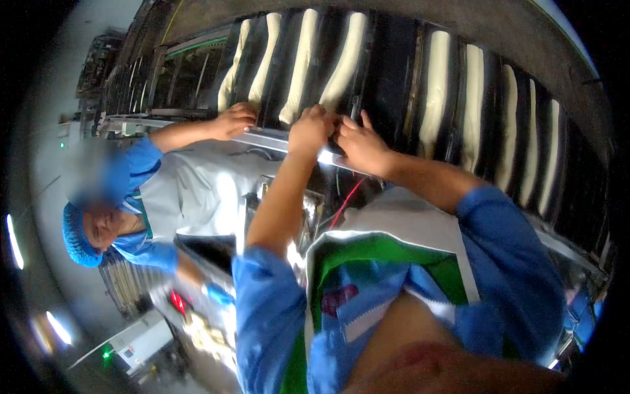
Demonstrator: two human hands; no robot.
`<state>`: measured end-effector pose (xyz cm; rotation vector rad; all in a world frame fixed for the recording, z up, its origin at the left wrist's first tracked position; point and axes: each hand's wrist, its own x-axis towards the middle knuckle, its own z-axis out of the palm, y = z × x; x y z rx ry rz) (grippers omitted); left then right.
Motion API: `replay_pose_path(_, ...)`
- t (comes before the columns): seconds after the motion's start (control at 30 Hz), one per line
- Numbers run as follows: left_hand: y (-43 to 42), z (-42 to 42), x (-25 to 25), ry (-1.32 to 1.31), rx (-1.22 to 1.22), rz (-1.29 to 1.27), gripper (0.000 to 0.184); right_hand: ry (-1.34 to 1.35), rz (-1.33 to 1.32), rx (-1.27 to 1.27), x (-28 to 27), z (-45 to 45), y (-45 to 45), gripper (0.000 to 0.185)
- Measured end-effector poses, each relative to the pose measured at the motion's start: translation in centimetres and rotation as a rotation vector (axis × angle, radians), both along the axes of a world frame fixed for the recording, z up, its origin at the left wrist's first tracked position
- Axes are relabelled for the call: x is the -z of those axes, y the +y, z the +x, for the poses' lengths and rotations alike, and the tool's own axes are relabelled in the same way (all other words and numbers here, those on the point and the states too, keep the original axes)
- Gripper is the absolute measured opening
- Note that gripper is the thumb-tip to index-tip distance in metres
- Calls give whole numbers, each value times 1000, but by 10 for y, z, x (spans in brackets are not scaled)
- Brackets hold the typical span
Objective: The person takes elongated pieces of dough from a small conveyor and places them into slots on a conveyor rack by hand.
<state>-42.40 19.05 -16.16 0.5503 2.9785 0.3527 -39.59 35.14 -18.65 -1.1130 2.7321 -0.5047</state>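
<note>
Presumably for separation, pale strips (pixel 346 52) are laid in dark troughs (pixel 388 72). The left hand (pixel 311 131) is bent at one strip's near end, the right hand (pixel 362 142) set beside it; how far either grip is closed, or on what, cannot be told.

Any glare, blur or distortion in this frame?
Head view: heavy fisheye bowing, black corners; glare at the silver metal rail and white tube lamp; smeared patch above the blue puffy hairnet; bare left hand and right hand slightly soft; long pale strips stand out clearly.
</note>
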Motion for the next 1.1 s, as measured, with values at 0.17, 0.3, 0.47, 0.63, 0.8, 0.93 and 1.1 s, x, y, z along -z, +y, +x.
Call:
replay_pose_path(0.17, 5, -17, 6, -118, -40, -103, 23, 48, -230, 68, -12, 3, 37, 42)
replay_pose_path(0.3, -26, 19, -13, -3, -136, 210, 40, -47, 54, 9, -9, 1, 66, 44)
replay_pose_path(0.47, -104, 111, 13, 97, -553, 386, 31, -14, 57, -19, 0, -4, 34, 47)
replay_pose_path(0.63, -165, 267, 43, 144, -980, 102, 27, 194, 103, 6, 9, -10, -10, 54)
replay_pose_path(0.8, -165, 426, 75, 279, -1440, 93, 26, 312, 100, -2, 20, -15, -37, 55)
replay_pose_path(0.93, -129, 484, 77, 342, -1612, 51, 22, 312, 260, 44, 27, -44, -36, 64)
replay_pose_path(1.1, -129, 553, 87, 337, -1765, 43, 21, 348, 287, 42, 33, -37, -83, 68)
